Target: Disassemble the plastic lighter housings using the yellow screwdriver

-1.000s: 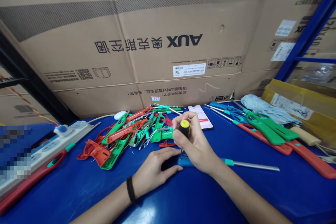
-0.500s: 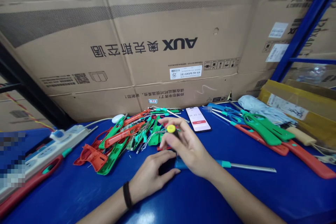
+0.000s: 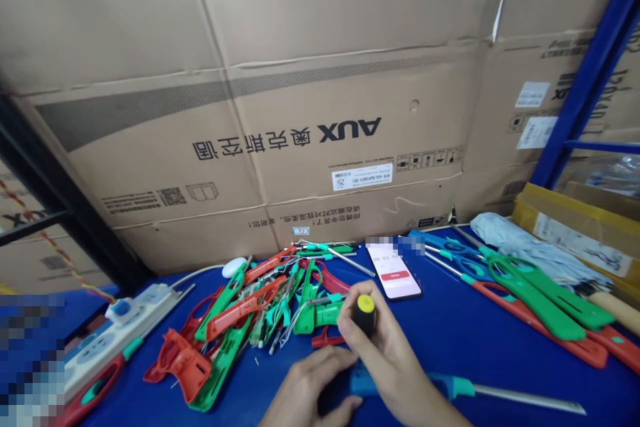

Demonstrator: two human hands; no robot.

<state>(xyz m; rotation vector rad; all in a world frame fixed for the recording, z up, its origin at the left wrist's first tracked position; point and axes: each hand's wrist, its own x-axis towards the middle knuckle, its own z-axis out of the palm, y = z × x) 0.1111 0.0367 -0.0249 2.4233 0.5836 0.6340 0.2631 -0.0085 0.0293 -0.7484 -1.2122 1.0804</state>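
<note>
A blue long-nosed lighter with a teal collar and metal tube lies on the blue table, its tube pointing right. My left hand is curled round the handle end of this lighter. Above it, my right hand grips a screwdriver with a black handle and yellow cap, held upright. The screwdriver's tip is hidden behind my fingers. Left of my hands spreads a heap of red and green lighter shells, mixed with metal tubes and wires.
A phone with a running timer lies behind my right hand. Several whole lighters are piled at the right, near an open carton. At the left is a white power strip. A large cardboard sheet stands behind the table.
The view has tilted upward, so the table and hands sit lower in the picture. The fingers of my right hand, more spread before, have closed in round the screwdriver's handle.
</note>
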